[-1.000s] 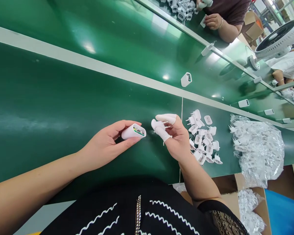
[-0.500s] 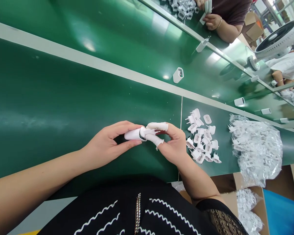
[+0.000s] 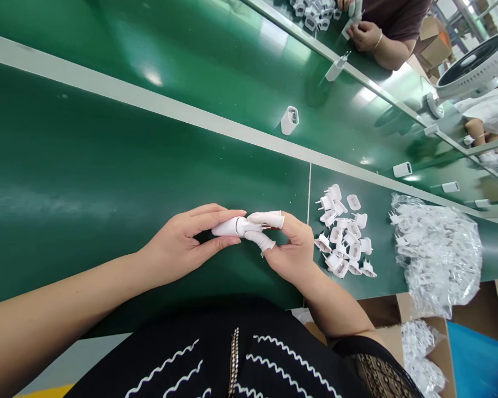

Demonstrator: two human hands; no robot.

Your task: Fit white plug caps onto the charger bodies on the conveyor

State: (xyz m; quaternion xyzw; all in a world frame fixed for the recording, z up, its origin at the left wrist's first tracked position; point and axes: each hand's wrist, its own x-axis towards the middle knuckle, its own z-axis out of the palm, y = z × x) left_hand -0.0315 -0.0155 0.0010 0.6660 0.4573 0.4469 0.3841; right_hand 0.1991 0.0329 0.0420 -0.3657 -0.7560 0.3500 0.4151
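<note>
My left hand [image 3: 195, 235] grips a white charger housing [image 3: 228, 227] between thumb and fingers. From the other side my right hand [image 3: 288, 237], with white covers on thumb and forefinger, pinches a white two-pin plug cap [image 3: 252, 226]. The cap sits against the housing's end, with only a thin dark line showing between them. Its metal pins point right, between my covered fingertips. To the right of my right hand lies a loose pile of similar plug caps [image 3: 343, 237] on the green table.
A clear plastic bag [image 3: 440, 249] full of white parts lies at the right. Past the pale strip, a green belt carries an open charger housing [image 3: 289, 120] and other chargers [image 3: 402, 169]. Across it a co-worker's hands [image 3: 363, 36] hold white parts. A fan [image 3: 473, 63] stands far right.
The cap has moved closer against the housing, narrowing the dark gap between them. On the belt, the chargers have shifted left. The co-worker's hands have moved slightly.
</note>
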